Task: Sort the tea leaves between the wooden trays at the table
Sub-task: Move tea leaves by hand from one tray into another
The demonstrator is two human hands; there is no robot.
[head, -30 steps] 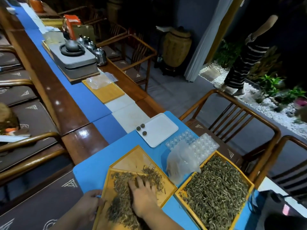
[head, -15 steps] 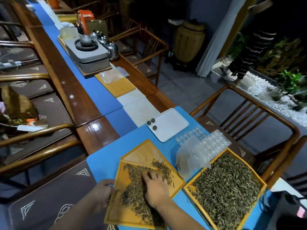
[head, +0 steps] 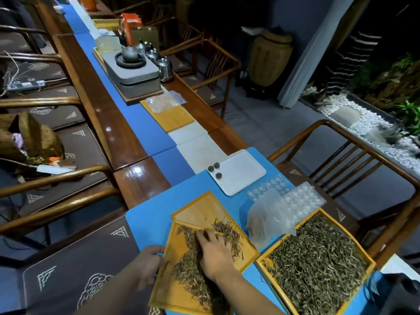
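Note:
Two wooden trays overlap at the near end of the blue mat. The upper tray (head: 172,289) carries a strip of dry tea leaves (head: 193,276); the lower tray (head: 200,208) beneath it is mostly bare, with a few leaves by its right edge. My left hand (head: 148,264) grips the upper tray's left rim. My right hand (head: 216,253) lies flat on the leaves, fingers spread. To the right stands a third wooden tray (head: 370,264), full of tea leaves (head: 318,262).
A white tray (head: 243,173) with three small tea balls sits beyond the trays. Clear plastic moulds (head: 302,198) and a crumpled plastic sheet (head: 268,219) lie beside it. Wooden chairs flank the long table; a grey tea set (head: 134,71) stands farther along. A dark object is at the bottom right corner.
The view has tilted, so the trays sit higher in frame. My right hand has slid slightly up along the leaves; my left hand keeps hold of the tray rim.

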